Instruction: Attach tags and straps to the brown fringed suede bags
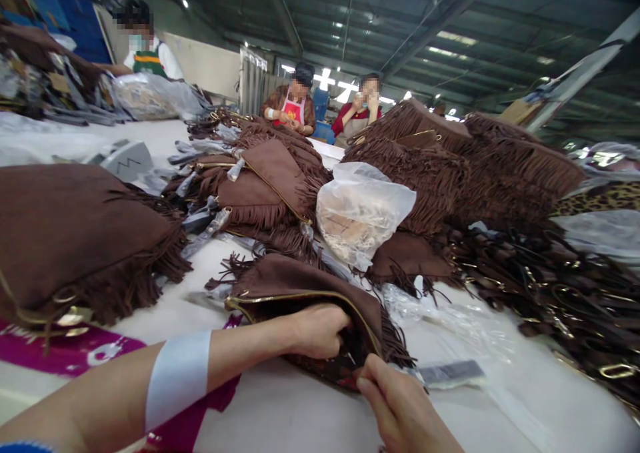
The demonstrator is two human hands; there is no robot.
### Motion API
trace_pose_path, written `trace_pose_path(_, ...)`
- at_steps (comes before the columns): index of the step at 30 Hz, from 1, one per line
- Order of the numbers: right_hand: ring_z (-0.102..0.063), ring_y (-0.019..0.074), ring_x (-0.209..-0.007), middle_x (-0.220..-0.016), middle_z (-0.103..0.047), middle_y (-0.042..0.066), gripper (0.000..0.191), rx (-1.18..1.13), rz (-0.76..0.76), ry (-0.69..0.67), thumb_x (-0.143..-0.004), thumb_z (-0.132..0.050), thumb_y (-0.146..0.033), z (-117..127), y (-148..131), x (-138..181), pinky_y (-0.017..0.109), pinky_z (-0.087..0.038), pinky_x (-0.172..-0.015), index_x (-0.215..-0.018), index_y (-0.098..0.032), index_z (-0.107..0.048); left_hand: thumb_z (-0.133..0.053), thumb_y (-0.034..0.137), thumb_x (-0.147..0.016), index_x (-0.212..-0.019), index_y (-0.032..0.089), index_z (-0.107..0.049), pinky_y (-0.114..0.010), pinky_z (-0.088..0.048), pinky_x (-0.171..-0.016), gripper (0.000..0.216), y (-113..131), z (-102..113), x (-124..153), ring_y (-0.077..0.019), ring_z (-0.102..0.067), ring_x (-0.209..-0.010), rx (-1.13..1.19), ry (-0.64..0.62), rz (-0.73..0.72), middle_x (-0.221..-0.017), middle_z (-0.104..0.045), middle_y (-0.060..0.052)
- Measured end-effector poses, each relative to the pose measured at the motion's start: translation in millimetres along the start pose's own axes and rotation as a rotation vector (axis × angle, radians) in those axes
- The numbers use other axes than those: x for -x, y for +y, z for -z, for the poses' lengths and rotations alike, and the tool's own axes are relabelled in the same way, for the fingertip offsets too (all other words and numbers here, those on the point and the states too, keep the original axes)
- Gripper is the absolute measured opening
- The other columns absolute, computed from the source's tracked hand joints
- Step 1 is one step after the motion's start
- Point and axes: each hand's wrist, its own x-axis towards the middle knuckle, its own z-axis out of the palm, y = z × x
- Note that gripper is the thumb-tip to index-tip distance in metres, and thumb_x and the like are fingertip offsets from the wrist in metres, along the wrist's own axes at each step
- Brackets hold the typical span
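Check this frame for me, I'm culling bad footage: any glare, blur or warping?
Head view: wide-angle warp stretches the edges; ceiling lights blow out at the back; the plastic bag glints; left hand, right hand and pouch look sharp, evenly lit.

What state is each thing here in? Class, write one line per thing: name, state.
bag: unzipped, mouth held open
left hand: tucked into the bag's mouth
right hand: pinching the bag's edge
plastic sack: filled, crumpled
second bag: lying flat
straps: heaped, tangled
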Motion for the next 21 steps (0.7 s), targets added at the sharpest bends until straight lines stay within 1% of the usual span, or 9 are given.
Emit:
trace_pose_path(2, -0.06, 0.0193, -0.063, -0.065, -0.063, 0.001, 0.025, 0.007, -0.034, 0.043, -0.096, -0.031, -0.028, 0, -3, 0, 0.028, -0.035, -0.059, -0.074, -0.026, -0.042, -0.055, 0.008, -0.075, -0.105, 0.016, -0.072, -0.033, -0.052, -0.086, 0.036, -2, 0, 0, -0.0272, -0.067, -0.099, 0.104, -0.018, 0.006, -0.109, -0.073, -0.01)
trace_pose_path(5, -0.058, 0.0201, -0.061, -0.063, -0.06, 0.001, 0.026, 0.05, -0.092, 0.113, -0.096, -0.03, -0.031, 0, -7, 0, 0.029, -0.033, -0.058, -0.072, -0.026, -0.038, -0.054, 0.009, -0.074, -0.106, 0.015, -0.072, -0.036, -0.052, -0.087, 0.037, 1, -1, -1, -0.0293, -0.066, -0.099, 0.202, -0.047, 0.049, -0.111, -0.072, -0.011)
trace_pose_path(10, -0.054, 0.0198, -0.055, -0.059, -0.056, 0.001, 0.026, 0.123, -0.164, 0.087, -0.094, -0.028, -0.03, 7, -9, -3, 0.029, -0.03, -0.053, -0.069, -0.027, -0.033, -0.051, 0.016, -0.08, -0.108, 0.012, -0.069, -0.041, -0.05, -0.09, 0.034, 16, -9, -9, -0.0315, -0.065, -0.102, 0.328, 0.034, 0.244, -0.113, -0.07, -0.015)
trace_pose_path(12, -0.055, 0.0196, -0.055, -0.058, -0.056, 0.001, 0.025, 0.162, -0.195, 0.07, -0.094, -0.029, -0.027, 11, -7, -4, 0.029, -0.03, -0.053, -0.07, -0.027, -0.035, -0.048, 0.015, -0.081, -0.108, 0.011, -0.068, -0.041, -0.05, -0.091, 0.033, 21, -13, -11, -0.0311, -0.064, -0.102, 0.331, 0.058, 0.262, -0.112, -0.07, -0.015)
trace_pose_path(15, -0.059, 0.0197, -0.059, -0.062, -0.06, 0.003, 0.026, 0.244, -0.23, 0.032, -0.095, -0.032, -0.021, 15, -9, -4, 0.029, -0.029, -0.055, -0.07, -0.025, -0.041, -0.044, 0.011, -0.083, -0.108, 0.013, -0.068, -0.039, -0.048, -0.095, 0.035, 25, -20, -11, -0.0287, -0.063, -0.105, 0.354, 0.09, 0.257, -0.114, -0.07, -0.013)
trace_pose_path(19, -0.065, 0.0226, -0.068, -0.068, -0.068, 0.009, 0.029, 0.381, -0.304, 0.006, -0.091, -0.037, -0.006, 19, -23, -8, 0.031, -0.027, -0.057, -0.071, -0.022, -0.05, -0.043, 0.008, -0.083, -0.11, 0.013, -0.068, -0.037, -0.047, -0.097, 0.037, 23, -26, -9, -0.027, -0.062, -0.106, 0.388, 0.117, 0.24, -0.113, -0.07, -0.012)
trace_pose_path(21, -0.068, 0.0243, -0.072, -0.073, -0.071, 0.011, 0.028, 0.403, -0.351, 0.009, -0.09, -0.039, -0.003, 22, -31, -13, 0.032, -0.027, -0.057, -0.074, -0.019, -0.055, -0.043, 0.008, -0.084, -0.113, 0.013, -0.067, -0.037, -0.045, -0.099, 0.037, 21, -28, -9, -0.0267, -0.062, -0.107, 0.393, 0.137, 0.231, -0.112, -0.069, -0.012)
